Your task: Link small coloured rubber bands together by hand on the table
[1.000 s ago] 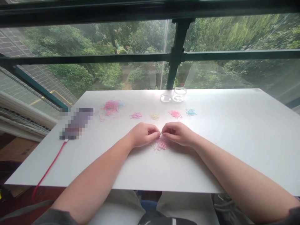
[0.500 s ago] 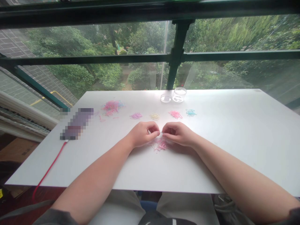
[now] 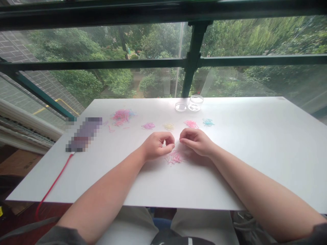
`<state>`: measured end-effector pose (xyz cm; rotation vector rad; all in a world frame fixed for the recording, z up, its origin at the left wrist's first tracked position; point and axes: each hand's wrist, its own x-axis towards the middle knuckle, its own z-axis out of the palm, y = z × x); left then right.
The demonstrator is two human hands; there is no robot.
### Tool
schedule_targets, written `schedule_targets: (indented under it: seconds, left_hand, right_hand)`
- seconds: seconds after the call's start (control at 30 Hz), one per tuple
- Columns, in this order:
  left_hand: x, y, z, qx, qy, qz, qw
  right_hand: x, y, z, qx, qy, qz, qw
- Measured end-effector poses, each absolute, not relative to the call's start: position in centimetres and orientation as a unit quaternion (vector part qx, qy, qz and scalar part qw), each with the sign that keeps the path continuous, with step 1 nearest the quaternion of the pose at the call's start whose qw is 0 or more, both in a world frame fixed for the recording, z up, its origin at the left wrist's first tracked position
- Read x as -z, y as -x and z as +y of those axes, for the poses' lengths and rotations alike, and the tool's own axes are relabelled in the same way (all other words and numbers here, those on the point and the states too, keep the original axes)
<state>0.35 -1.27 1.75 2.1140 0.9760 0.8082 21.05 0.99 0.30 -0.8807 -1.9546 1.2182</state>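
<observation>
Over the white table, my left hand (image 3: pixel 157 145) curls its thumb and index finger toward each other at the tips. Just across a small gap, my right hand (image 3: pixel 195 141) is closed in a pinch. Whatever the fingertips hold is too small and faint to make out; a thin pale line seems to run between them. Right below the hands lies a loose heap of pink rubber bands (image 3: pixel 174 157). Beyond them sit small separate piles of purple bands (image 3: pixel 148 126), yellow bands (image 3: pixel 168 127), pink bands (image 3: pixel 191 124) and teal bands (image 3: pixel 208 122).
A larger mixed pile of bands (image 3: pixel 122 117) lies at the back left. A clear round jar (image 3: pixel 196 103) and its lid (image 3: pixel 181 107) stand near the far edge. At left, a blurred phone (image 3: pixel 84 134) has a red cable (image 3: pixel 55 183) over the table edge. Windows rise behind.
My right hand has shifted slightly right and up, widening the gap between the fingertips. My left hand has stayed nearly in place, its thumb and index slightly further apart.
</observation>
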Motion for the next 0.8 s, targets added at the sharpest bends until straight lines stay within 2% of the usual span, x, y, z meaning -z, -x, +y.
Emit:
schedule_targets:
  seconds: [0.17, 0.37, 0.8]
  left_hand:
    - [-2.0, 0.0, -1.3, -0.346, -0.803, 0.377, 0.305]
    - [-1.4, 0.0, -0.8, -0.357, -0.795, 0.395, 0.291]
    - [-1.1, -0.1, -0.7, -0.357, -0.776, 0.425, 0.301]
  right_hand:
    - [0.0, -21.5, 1.8, -0.444, 0.378, -0.723, 0.37]
    - [-0.4, -20.5, 0.3, -0.407, 0.358, -0.773, 0.329]
    - [-0.7, -20.2, -0.2, -0.389, 0.337, -0.789, 0.336]
